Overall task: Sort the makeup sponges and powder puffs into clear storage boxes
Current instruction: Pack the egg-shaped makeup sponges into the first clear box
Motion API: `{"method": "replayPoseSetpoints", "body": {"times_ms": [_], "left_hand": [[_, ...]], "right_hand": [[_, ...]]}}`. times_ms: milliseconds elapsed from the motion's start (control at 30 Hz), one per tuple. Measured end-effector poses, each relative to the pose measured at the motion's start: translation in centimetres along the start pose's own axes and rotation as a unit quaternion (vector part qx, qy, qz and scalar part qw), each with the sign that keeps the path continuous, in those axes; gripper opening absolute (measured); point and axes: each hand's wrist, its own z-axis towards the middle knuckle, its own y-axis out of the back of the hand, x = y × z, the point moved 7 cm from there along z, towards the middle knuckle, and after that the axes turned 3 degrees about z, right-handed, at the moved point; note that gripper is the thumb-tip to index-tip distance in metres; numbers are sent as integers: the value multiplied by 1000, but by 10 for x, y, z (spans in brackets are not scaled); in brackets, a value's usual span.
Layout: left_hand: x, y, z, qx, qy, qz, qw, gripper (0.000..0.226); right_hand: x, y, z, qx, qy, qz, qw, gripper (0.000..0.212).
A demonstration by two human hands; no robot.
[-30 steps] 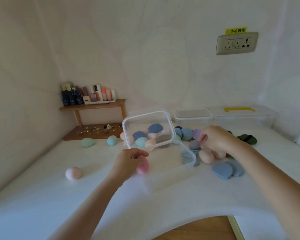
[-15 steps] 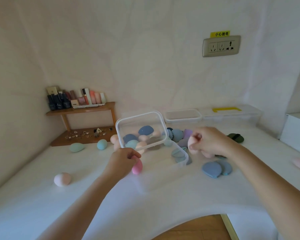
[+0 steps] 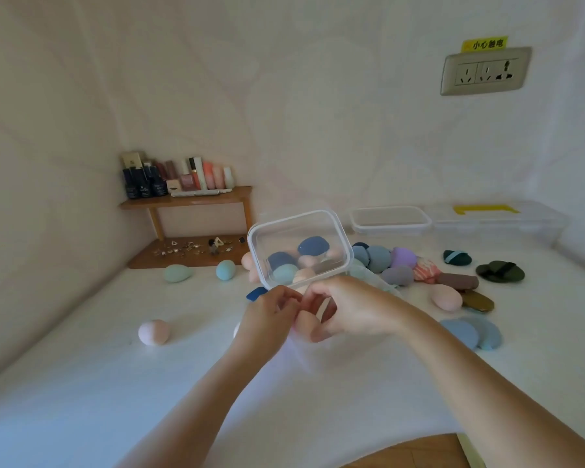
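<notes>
A clear storage box (image 3: 339, 228) stands mid-table with its lid tilted up; blue, teal and peach sponges show through the lid. In front of it my two hands meet over a peach sponge (image 3: 305, 321). My right hand (image 3: 348, 309) grips that sponge from the right. My left hand (image 3: 267, 319) has curled fingers at its left side; whether it holds anything is hidden. Loose blue puffs (image 3: 374, 258), a purple sponge (image 3: 402, 256), a peach sponge (image 3: 446, 297) and more blue puffs (image 3: 471, 332) lie to the right.
A pink sponge (image 3: 153, 332), a green one (image 3: 178, 272) and a light blue one (image 3: 225, 269) lie at the left. Dark green puffs (image 3: 500, 271) sit far right. Two more clear boxes (image 3: 389, 228) stand by the wall. A wooden shelf (image 3: 186, 201) with bottles fills the left corner.
My right hand lifted a peach sponge from the pile and carried it left to meet my left hand in front of the box. The pink sponge by my left hand is out of sight.
</notes>
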Motion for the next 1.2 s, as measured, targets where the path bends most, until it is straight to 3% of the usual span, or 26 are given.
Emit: {"method": "replayPoseSetpoints", "body": {"times_ms": [100, 500, 633, 700, 867, 1067, 1200], "left_hand": [[0, -1, 0, 3, -1, -5, 1000, 22], [3, -9, -1, 120, 3, -103, 987, 25], [1, -11, -5, 184, -21, -75, 980, 44], [-2, -11, -6, 198, -25, -51, 979, 41], [1, -11, -6, 178, 25, -49, 983, 51], [3, -14, -7, 175, 75, -127, 973, 54], [6, -13, -4, 136, 81, -103, 982, 45]], "right_hand": [[2, -7, 2, 44, 4, 55, 997, 23], [-5, -14, 10, 28, -15, 49, 998, 19], [-6, -12, 9, -4, -33, 26, 999, 22], [-4, -11, 7, -35, -35, 6, 999, 24], [-5, -7, 1, -65, -17, 7, 998, 6], [1, -4, -14, -77, 18, -34, 996, 14], [-7, 32, -32, -185, 13, -21, 982, 11]]}}
